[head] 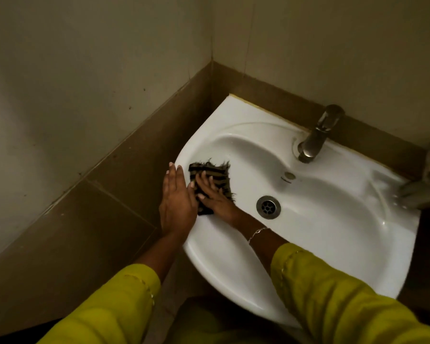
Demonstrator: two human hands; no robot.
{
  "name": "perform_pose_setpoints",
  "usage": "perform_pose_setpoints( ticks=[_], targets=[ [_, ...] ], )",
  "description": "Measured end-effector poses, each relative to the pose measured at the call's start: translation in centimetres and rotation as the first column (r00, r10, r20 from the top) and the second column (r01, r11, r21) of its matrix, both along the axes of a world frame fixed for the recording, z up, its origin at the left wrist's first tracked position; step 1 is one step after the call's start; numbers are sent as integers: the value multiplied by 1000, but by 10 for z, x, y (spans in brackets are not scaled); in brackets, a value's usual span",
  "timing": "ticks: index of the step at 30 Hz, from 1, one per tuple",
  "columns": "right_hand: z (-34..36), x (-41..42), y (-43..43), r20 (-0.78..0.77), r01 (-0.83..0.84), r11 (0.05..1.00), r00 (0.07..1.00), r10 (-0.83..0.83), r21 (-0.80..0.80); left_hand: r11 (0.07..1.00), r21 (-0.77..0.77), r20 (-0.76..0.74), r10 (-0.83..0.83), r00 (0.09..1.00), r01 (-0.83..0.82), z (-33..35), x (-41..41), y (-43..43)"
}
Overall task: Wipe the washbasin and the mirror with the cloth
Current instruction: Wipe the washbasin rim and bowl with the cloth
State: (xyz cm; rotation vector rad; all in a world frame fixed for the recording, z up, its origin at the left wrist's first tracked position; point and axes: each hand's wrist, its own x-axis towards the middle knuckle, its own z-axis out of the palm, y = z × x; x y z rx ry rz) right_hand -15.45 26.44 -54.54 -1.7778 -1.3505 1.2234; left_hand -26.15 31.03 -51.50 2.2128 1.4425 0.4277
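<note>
The white washbasin point(333, 219) sits in a wall corner, its back edge along the tiled wall point(358, 58) at twelve o'clock. The striped cloth point(216, 175) lies on the bowl's inner slope at nine o'clock, just inside the rim. The right hand point(215, 197) presses it flat, fingers point(204, 180) straight and spread. The left hand point(176, 194) rests on the rim's outer edge beside the cloth, fingers point(174, 172) straight and together, holding nothing. The drain point(268, 207) lies at three o'clock from the cloth, with bare bowl beyond. The tap point(315, 135) stands at one o'clock.
</note>
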Motion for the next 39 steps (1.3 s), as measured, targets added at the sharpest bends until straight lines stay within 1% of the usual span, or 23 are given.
perform_pose_setpoints(
  ticks=[3,5,7,10,14,17,21,23,27,35,37,39],
  targets=[
    [8,-6,-20,-56,-42,999,998,42,4,1000,19,-26,-3,1000,4,-1,1,0],
    [9,-10,-31,-39,-81,997,996,80,-14,999,33,-63,-14,998,16,-2,1,0],
    [9,-13,-41,7,-124,991,992,124,-56,996,74,-136,-35,990,46,-2,1,1],
    [8,-15,-58,52,-179,977,981,186,-117,971,175,-235,-120,965,164,-3,-1,2],
    [9,-12,-85,108,-245,946,956,272,-215,921,226,-270,-255,929,319,-1,-1,1],
    [11,-5,-106,129,-277,914,937,326,-297,879,199,-309,-363,879,433,1,-3,2],
    [16,10,-136,164,-303,861,904,396,-408,799,109,-428,-499,754,591,2,-4,3],
    [19,20,-150,175,-304,834,890,421,-461,777,84,-453,-528,718,624,2,-4,3],
    [22,41,-172,221,-292,775,849,480,-560,762,58,-490,-541,683,645,2,-5,5],
    [14,85,-198,385,-173,723,751,536,-669,752,114,-412,-559,720,649,0,-7,6],
    [9,95,-198,434,-126,735,736,520,-666,749,120,-405,-563,721,652,0,-6,6],
    [2,105,-197,529,-64,776,696,485,-628,752,119,-400,-561,725,648,1,-5,6]
  ],
)
